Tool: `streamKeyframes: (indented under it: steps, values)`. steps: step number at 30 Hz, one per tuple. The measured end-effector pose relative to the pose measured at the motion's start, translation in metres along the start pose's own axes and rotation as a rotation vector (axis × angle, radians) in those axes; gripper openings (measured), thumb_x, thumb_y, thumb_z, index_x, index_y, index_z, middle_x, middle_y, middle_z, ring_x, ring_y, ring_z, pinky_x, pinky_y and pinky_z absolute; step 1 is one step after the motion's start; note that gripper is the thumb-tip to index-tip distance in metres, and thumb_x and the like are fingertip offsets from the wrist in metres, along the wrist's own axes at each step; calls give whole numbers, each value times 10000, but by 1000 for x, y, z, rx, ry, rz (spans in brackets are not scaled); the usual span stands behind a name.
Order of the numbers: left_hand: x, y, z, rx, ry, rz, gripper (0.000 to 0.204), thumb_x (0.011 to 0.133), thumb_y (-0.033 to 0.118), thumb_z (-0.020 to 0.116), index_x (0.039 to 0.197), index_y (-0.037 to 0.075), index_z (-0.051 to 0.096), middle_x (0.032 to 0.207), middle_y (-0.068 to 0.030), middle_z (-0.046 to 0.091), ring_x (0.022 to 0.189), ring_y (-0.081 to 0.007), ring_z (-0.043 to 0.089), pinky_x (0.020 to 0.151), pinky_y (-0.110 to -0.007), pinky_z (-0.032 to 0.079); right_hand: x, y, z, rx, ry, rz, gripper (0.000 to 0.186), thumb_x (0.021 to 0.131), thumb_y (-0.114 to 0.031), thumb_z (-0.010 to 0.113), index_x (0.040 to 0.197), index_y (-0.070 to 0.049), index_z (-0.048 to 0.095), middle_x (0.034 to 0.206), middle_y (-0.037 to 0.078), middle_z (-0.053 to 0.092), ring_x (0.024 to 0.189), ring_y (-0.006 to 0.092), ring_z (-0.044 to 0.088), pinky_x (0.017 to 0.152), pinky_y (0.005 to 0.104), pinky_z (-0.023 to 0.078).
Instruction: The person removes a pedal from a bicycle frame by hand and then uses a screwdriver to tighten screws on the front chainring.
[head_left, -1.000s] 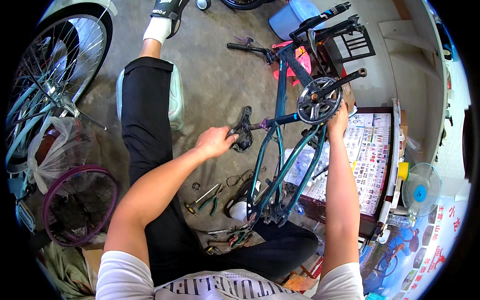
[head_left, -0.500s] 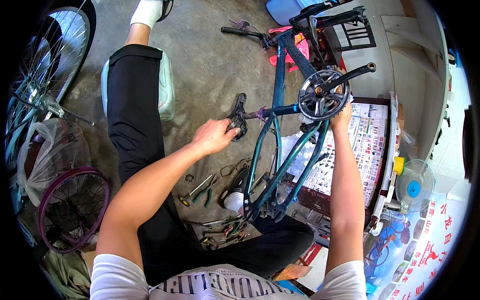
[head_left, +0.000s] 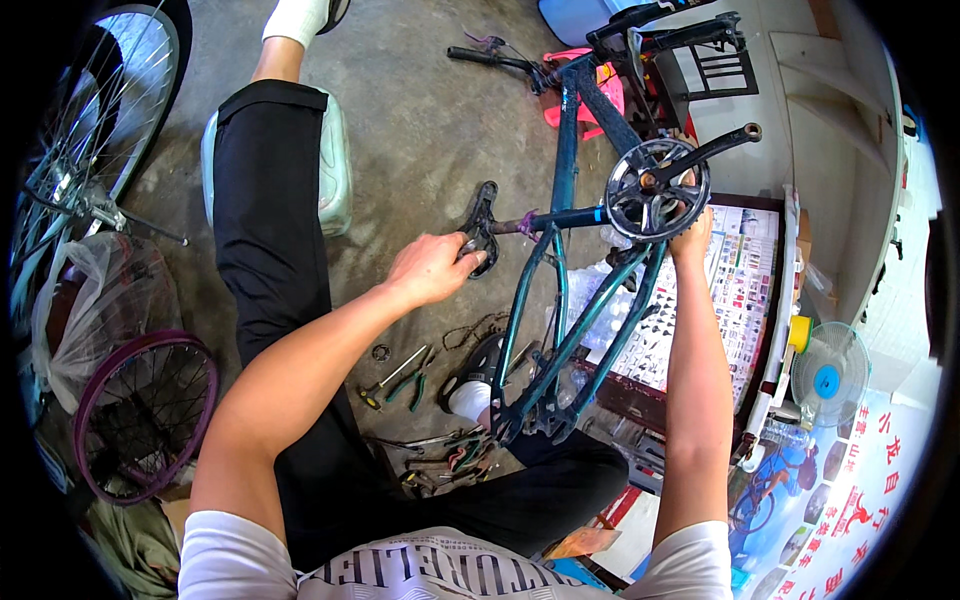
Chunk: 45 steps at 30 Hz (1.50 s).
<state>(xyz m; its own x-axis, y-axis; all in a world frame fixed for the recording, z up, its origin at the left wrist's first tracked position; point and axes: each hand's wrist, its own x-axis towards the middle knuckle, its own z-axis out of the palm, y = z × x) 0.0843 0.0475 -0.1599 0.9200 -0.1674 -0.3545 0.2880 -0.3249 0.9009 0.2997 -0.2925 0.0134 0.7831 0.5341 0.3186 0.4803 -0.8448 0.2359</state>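
An upside-down teal bicycle frame (head_left: 560,290) without wheels stands on the concrete floor in front of me. My left hand (head_left: 432,268) grips its black saddle (head_left: 482,226). My right hand (head_left: 692,228) holds the frame right under the black chainring (head_left: 655,190), whose crank arm (head_left: 712,145) points up to the right. The handlebar (head_left: 495,58) lies at the far end of the frame. My legs in black trousers stretch out on both sides of the frame.
Screwdrivers and green-handled pliers (head_left: 405,378) lie on the floor near my knee. A purple-rimmed wheel (head_left: 140,415) and a plastic bag are at the left, a bicycle wheel (head_left: 85,130) above them. A dark tray of small parts (head_left: 745,290) and a small fan (head_left: 828,378) are at the right.
My head has come closer, so the frame fills more of the view. Both hands kept their hold on saddle and chainring area; the crank arm has tilted slightly upward.
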Motion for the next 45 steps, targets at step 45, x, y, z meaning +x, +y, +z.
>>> streamKeyframes:
  steps: [45]
  values:
    - [0, -2, 0, 23, -3, 13, 425, 975, 425, 587, 986, 7, 659, 778, -224, 667, 802, -437, 659, 709, -531, 480, 33, -21, -25, 326, -306, 211, 353, 1045, -284, 446, 1139, -11, 650, 1136, 250, 666, 1063, 433, 620, 929, 459, 466]
